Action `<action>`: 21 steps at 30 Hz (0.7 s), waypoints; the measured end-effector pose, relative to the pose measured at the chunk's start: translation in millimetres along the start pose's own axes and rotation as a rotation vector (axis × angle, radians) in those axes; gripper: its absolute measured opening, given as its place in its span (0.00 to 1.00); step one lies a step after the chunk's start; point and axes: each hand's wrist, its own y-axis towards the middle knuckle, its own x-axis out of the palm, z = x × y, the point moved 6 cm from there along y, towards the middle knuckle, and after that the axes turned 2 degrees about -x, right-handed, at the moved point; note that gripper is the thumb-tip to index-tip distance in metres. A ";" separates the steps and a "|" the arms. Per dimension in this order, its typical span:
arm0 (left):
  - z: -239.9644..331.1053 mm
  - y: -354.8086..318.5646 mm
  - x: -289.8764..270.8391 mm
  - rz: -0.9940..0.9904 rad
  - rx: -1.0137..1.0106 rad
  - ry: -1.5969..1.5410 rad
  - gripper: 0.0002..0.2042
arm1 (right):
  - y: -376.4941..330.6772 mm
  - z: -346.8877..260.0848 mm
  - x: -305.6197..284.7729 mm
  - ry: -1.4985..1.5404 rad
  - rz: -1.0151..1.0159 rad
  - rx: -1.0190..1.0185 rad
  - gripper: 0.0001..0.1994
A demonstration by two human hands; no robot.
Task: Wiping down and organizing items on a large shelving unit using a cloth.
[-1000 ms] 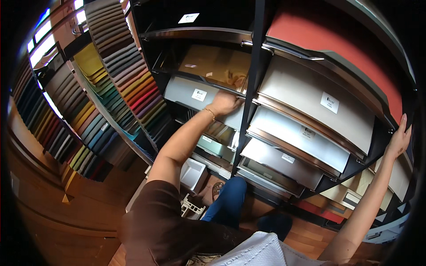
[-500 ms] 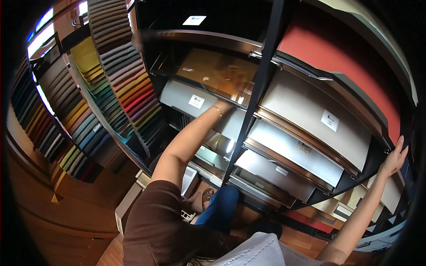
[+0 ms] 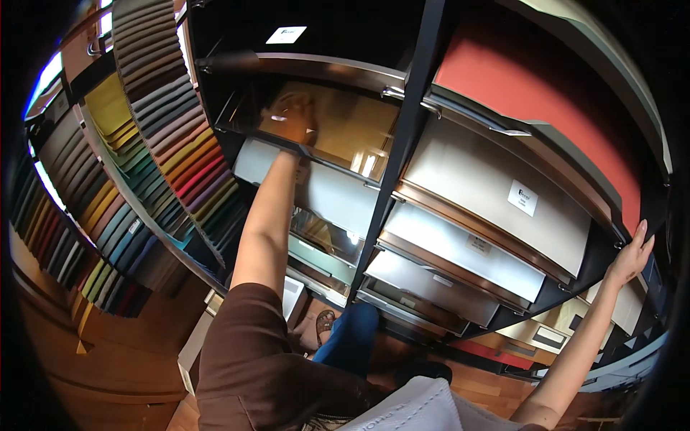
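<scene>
1. Fingers of the left hand (image 3: 291, 118) are seen only dimly, through or mirrored in a brown tinted glass sheet (image 3: 352, 122); whether they are spread, together or clamped on its edge cannot be told.
2. In the head view, that sheet is held in the left column of a black rack (image 3: 413, 93), just above a pale grey panel (image 3: 338, 190); the wrist is placed at its front edge.
3. Fingers of the right hand (image 3: 629, 260) are stretched out, slightly apart and closed on nothing; the hand is rested at the rack's right side, near the lower corner of a red panel (image 3: 543, 100).
4. Since the earlier pictures, the left hand has been shifted leftward along the glass sheet, away from the rack's middle post, while the right hand has been kept near the same corner. By this, it is suggested that the glass sheet is the sample being handled.
5. White labels with dark print are carried by the top left panel (image 3: 345, 68) and a beige panel (image 3: 460, 165). On the pale grey panel, the label is mostly covered by the forearm.
</scene>
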 end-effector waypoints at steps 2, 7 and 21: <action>-12.7 -0.8 1.0 -0.006 -0.083 0.329 0.15 | 5.9 9.7 -1.4 0.089 -0.039 -0.005 0.36; 121.2 -11.0 12.9 -0.291 0.004 -0.218 0.17 | 14.1 14.7 -23.8 -0.138 0.070 -0.048 0.34; 4.5 29.4 18.2 -0.007 0.050 0.211 0.15 | 12.2 14.4 -7.7 0.013 -0.004 -0.041 0.29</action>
